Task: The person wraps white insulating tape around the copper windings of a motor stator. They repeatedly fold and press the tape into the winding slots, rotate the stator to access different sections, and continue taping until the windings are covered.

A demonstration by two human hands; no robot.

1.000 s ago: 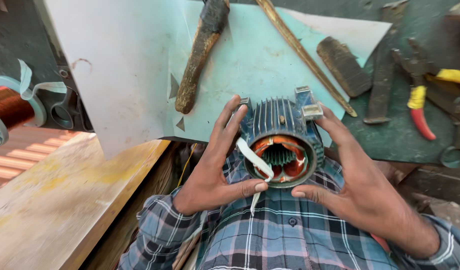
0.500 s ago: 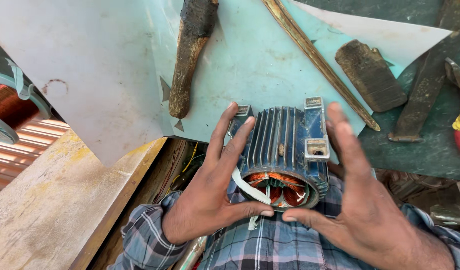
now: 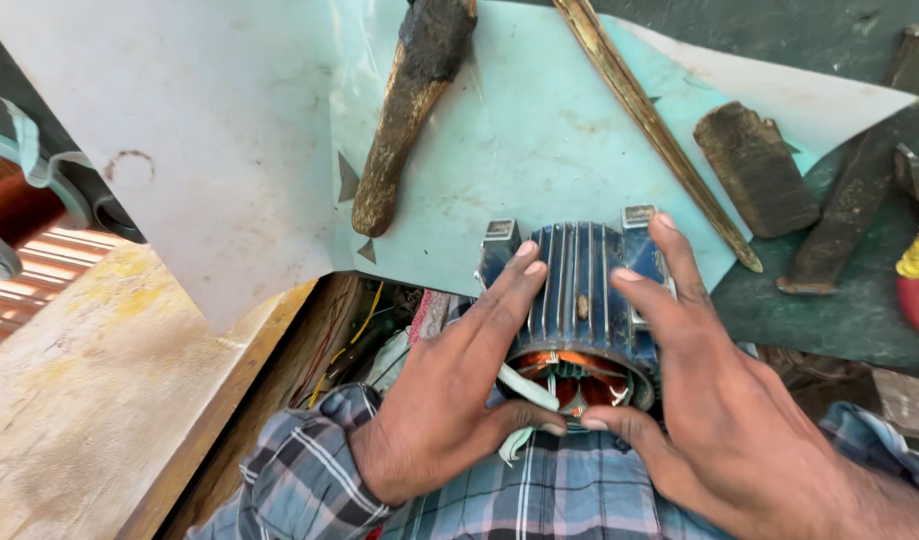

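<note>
At the near edge of the pale blue sheet (image 3: 540,130), against the person's checked shirt (image 3: 540,495), sits the finned motor stator (image 3: 577,290), and both hands are on it; the left hand (image 3: 450,400) lies spread along its left flank, fingers flat on the fins and thumb hooked under the open end, while the right hand (image 3: 720,400) cups the right flank the same way, neither closed tight. Compared with a moment ago the stator has been rolled over; its ribbed back now faces up and the copper windings (image 3: 570,375) show only at the lower mouth, with white insulation strips (image 3: 525,385) poking out; I'd judge they are turning it to reach another side. Beyond the stator lie a wooden-handled tool (image 3: 410,110) and a long rusty bar (image 3: 660,130); to its right, red-and-yellow pliers (image 3: 915,285).
</note>
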